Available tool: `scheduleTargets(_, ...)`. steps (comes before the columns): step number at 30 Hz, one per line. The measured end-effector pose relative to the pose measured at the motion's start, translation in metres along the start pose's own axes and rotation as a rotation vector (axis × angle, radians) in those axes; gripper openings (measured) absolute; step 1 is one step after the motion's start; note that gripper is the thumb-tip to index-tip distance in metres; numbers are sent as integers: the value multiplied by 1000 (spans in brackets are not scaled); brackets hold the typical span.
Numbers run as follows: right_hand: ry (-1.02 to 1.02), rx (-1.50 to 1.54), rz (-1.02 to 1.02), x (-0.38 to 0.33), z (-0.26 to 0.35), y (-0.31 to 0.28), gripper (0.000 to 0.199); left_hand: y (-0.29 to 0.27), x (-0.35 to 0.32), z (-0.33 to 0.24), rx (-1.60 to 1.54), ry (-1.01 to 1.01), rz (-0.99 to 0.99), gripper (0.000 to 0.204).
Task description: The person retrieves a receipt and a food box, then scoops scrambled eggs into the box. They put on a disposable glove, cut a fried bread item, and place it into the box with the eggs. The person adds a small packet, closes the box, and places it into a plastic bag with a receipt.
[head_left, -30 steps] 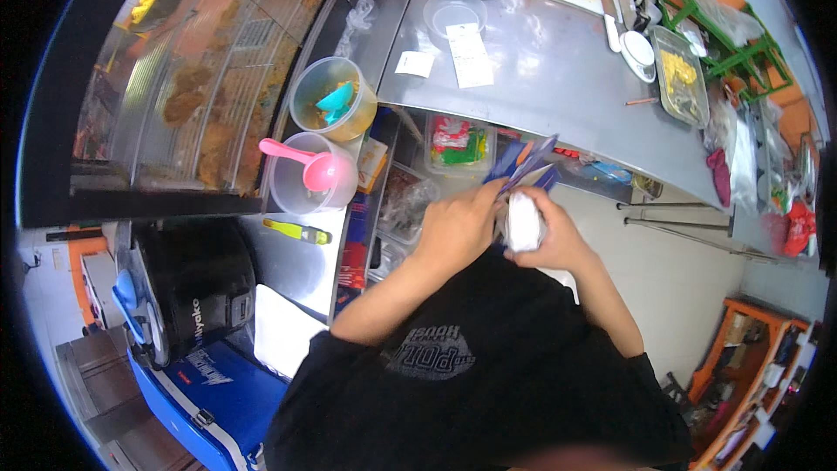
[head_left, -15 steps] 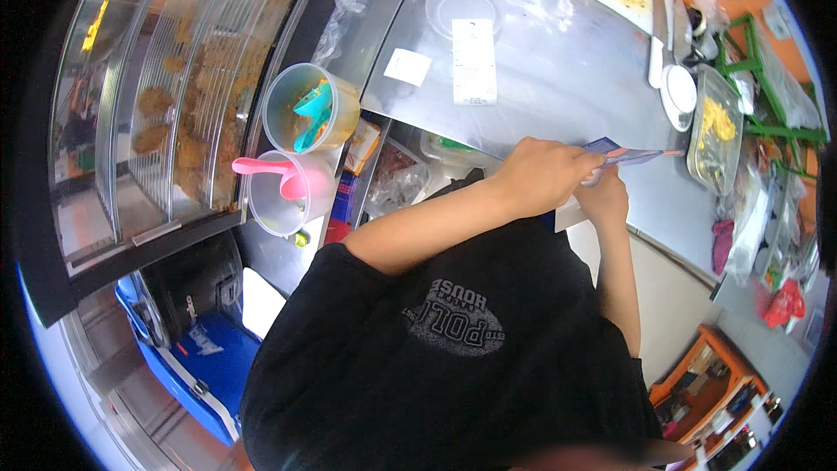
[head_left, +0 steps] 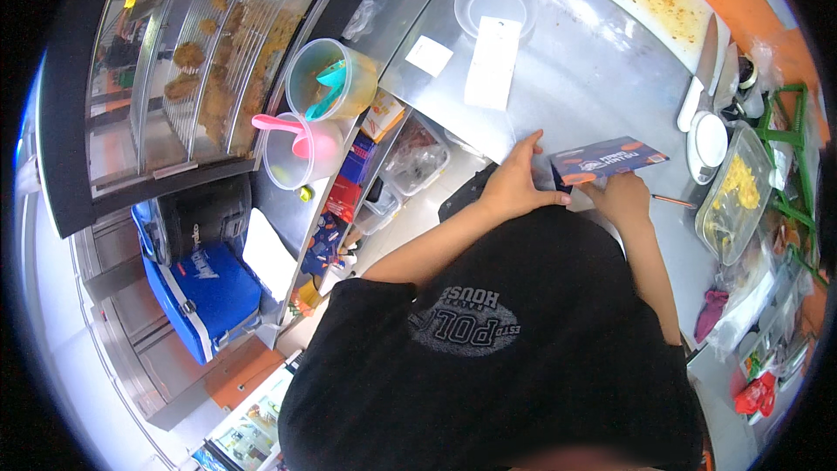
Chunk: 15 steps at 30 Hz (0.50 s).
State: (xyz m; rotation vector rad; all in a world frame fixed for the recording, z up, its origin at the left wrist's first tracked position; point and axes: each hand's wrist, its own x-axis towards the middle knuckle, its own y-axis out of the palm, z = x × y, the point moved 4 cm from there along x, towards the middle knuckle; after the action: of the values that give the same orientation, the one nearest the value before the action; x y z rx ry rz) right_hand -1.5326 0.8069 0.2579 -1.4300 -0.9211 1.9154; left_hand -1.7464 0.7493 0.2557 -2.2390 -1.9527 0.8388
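A dark blue cardboard food box (head_left: pixel 610 160) with orange print stands over the near edge of the steel counter. My right hand (head_left: pixel 626 201) grips its lower edge. A thin brown pen-like stick (head_left: pixel 673 201) shows just right of that hand; whether the hand holds it too, I cannot tell. My left hand (head_left: pixel 516 185) is open, fingers spread, its thumb by the box's lower left corner. Ahead of it lies a long white paper slip (head_left: pixel 493 65), partly over a clear round lid (head_left: pixel 494 2). A smaller white slip (head_left: pixel 429 56) lies to the left.
Two plastic tubs stand left, one with a teal scoop (head_left: pixel 327 92), one with a pink scoop (head_left: pixel 301 141). Behind them is a glass display case (head_left: pixel 200 70). At right are a knife (head_left: pixel 700 78), a white cutting board (head_left: pixel 654 0) and a clear tray of yellow food (head_left: pixel 737 192).
The blue box has turned so its printed face shows. My left hand has come off its top and spread open on the left side. The whole view has shifted.
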Motion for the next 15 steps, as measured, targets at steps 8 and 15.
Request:
scheduleTargets(8,-324,310,-250,3,-26,10,56,54,15,-10,287,-64,-103,106)
scheduleTargets(15,-151,678,-14,-3,-55,19,56,48,25,-14,329,-125,-131,76)
